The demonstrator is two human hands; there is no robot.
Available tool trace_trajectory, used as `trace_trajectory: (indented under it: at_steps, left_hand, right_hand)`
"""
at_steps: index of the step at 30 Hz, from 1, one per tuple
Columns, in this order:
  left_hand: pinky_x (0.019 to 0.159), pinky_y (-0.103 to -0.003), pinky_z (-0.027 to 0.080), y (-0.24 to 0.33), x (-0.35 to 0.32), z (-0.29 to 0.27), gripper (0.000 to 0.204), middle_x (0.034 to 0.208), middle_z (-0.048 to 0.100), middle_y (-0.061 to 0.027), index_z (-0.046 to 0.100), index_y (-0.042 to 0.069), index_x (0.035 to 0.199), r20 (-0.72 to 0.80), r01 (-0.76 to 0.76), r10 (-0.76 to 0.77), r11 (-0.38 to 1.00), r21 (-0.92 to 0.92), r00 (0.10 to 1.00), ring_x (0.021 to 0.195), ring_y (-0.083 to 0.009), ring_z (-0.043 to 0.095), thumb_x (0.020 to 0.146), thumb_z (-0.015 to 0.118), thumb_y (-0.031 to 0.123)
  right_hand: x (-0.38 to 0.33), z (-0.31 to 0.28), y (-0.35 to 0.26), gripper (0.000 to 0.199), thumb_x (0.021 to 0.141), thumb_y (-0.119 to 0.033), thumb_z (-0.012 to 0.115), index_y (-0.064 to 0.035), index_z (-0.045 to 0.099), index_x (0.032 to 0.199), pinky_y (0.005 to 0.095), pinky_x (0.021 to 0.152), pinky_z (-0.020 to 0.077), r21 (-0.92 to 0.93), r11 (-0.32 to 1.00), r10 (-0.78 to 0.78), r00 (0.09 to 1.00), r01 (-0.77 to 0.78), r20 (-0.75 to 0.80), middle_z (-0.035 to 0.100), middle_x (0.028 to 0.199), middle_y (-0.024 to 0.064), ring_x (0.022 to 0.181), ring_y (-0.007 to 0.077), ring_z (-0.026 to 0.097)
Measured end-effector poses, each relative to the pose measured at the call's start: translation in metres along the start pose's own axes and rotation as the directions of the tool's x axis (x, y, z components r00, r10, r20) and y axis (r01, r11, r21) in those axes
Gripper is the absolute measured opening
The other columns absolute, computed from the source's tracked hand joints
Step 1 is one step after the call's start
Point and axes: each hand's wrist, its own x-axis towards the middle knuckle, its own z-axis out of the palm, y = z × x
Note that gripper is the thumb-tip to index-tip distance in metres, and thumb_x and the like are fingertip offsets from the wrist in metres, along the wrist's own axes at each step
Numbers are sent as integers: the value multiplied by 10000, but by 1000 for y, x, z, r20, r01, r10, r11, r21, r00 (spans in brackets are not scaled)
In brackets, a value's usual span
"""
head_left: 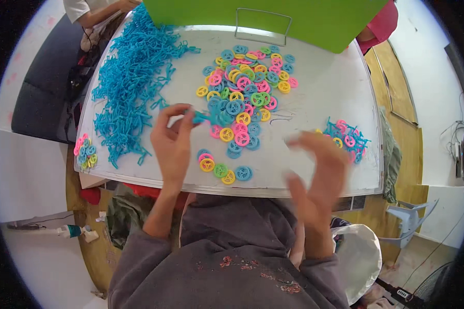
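My left hand (174, 139) is closed in a pinch on a blue plastic stick piece (200, 117). Its far end reaches the near left side of a pile of small spoked plastic wheels (237, 96) in blue, pink, yellow and green; whether a wheel is fitted on it is too blurred to tell. On the right, my right hand (322, 172) is smeared by motion, its thumb and fingers apart with nothing seen between them. It is nearest to a small heap of blue pieces joined with coloured wheels (349, 142). A short row of loose wheels (220, 170) lies between my hands.
A large heap of blue stick pieces (131, 77) covers the table's left side. A few wheels (85, 151) sit at the left edge. A green panel with a wire stand (314, 23) rises at the far edge. Other people (95, 15) are at the far corners.
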Motion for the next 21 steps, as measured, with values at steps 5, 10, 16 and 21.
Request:
trace_trajectory:
  at_steps: [5,10,16,21]
  left_hand:
    - [763,-287,561,-5,-22,21,158,1003,577,-88,566,-34,1066,120,228,-212,965,-134,970,899,-157,632,915,578,11]
    - [745,-279,556,-4,-39,38,160,949,573,-71,557,-41,1064,207,289,-253,941,-173,945,869,-141,633,917,584,18]
    - [717,-249,535,-3,-38,45,147,906,609,-66,585,-39,1032,213,343,-301,918,-201,930,809,-122,633,905,613,30]
    - [706,-246,537,2,-31,49,135,856,664,-85,626,-36,990,244,327,-308,944,-40,920,759,-131,650,880,645,40]
  right_hand:
    - [1,55,42,523,718,-8,750,-27,555,1203,376,898,457,21,998,54,993,-56,108,596,1149,141,1052,289,579]
    - [-1,71,52,463,709,-31,774,-56,624,1146,341,832,488,65,997,31,995,-37,90,639,1070,123,986,271,612]
    - [-5,67,58,253,732,33,731,-23,678,973,320,778,511,24,998,62,998,-61,-13,688,910,103,869,236,661]
    - [-11,64,61,211,775,72,687,10,655,974,279,797,513,148,971,191,981,-186,-17,689,923,93,876,165,658]
